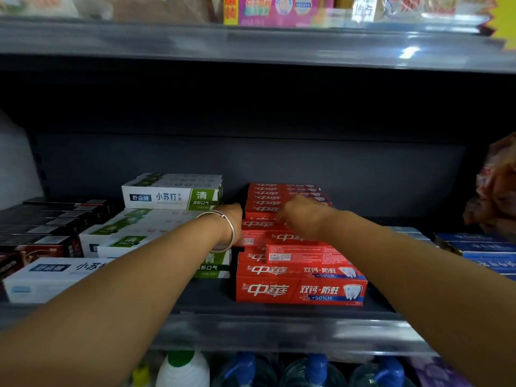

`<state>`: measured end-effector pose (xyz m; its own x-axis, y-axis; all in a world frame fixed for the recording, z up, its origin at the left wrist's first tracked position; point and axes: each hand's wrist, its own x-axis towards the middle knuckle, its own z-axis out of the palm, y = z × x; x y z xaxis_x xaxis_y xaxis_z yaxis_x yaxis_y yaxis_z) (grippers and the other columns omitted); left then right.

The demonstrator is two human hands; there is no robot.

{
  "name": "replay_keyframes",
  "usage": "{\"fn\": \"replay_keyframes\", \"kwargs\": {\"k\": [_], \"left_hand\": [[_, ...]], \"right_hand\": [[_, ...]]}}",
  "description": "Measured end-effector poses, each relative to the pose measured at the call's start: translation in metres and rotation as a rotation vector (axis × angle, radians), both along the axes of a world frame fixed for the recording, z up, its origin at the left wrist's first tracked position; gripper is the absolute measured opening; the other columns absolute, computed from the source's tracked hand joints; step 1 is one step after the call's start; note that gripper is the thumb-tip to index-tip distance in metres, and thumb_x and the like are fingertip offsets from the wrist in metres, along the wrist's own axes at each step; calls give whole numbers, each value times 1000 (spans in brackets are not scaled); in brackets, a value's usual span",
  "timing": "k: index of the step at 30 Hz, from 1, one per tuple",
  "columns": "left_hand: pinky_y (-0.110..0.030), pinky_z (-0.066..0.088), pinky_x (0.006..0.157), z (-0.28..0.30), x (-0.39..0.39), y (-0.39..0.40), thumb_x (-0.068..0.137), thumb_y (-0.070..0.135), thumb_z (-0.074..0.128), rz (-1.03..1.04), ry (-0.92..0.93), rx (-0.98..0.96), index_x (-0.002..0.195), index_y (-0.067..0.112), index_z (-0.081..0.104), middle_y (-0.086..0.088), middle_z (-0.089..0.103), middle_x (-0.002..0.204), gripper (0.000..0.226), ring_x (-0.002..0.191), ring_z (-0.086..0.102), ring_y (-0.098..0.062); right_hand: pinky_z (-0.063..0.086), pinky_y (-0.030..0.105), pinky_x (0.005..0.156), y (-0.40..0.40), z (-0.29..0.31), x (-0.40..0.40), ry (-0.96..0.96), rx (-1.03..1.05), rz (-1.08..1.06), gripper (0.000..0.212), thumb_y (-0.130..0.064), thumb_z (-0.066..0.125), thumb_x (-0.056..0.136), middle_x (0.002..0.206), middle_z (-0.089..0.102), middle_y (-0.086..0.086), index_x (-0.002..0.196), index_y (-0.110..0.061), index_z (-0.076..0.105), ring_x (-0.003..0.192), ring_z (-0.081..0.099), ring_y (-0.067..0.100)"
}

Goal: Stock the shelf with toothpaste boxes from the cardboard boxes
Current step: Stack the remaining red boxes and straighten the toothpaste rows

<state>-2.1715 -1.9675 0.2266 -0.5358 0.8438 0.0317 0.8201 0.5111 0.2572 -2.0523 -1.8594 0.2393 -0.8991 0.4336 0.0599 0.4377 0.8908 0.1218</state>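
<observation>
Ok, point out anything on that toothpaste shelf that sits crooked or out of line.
In the red toothpaste boxes, one box in the middle lies label-side up and skewed, not squared with the front row. Among the white and green boxes, the middle ones sit angled too. Both hands are at the red stack.

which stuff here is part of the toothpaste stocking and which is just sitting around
Part of the job:
- red toothpaste boxes
- left hand and right hand, both at the red stack
- shelf

Just there:
- white and green boxes
- dark boxes
- blue boxes
- bottles below
</observation>
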Motion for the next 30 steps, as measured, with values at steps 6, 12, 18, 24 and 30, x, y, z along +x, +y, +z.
{"fn": "replay_keyframes", "kwargs": {"k": [6,12,18,24,30], "left_hand": [[-30,51,85,-1,-1,0,72,14,77,50,26,60,114,13,51,-6,57,113,49,103,59,-22],[-39,49,92,-9,2,1,65,12,81,24,209,146,121,11,38,-10,43,126,71,110,53,-27],[-36,48,90,-7,3,0,71,14,79,47,-16,182,123,8,39,-11,57,118,66,108,57,-27],[-35,50,87,-4,3,-1,71,9,78,97,-108,230,121,8,42,-10,57,115,62,105,58,-26],[-36,49,93,-15,-1,10,75,8,74,115,-81,267,122,7,45,-12,57,118,55,107,58,-26]], "right_hand": [[43,41,101,-3,7,-1,12,-33,-11,35,-24,47,98,130,52,9,131,-16,53,115,53,28],[40,41,105,-6,6,-1,-8,-17,-20,42,-31,49,96,135,51,6,136,-18,46,121,51,26],[47,39,97,-11,3,-2,66,41,-35,36,-21,55,94,127,56,7,129,-17,54,111,57,27],[47,36,84,-17,2,1,113,125,11,29,-12,54,92,120,57,11,122,-15,55,106,58,30],[46,38,88,-23,-2,0,100,186,37,35,-8,52,93,121,57,12,127,-14,51,110,56,31]]}}
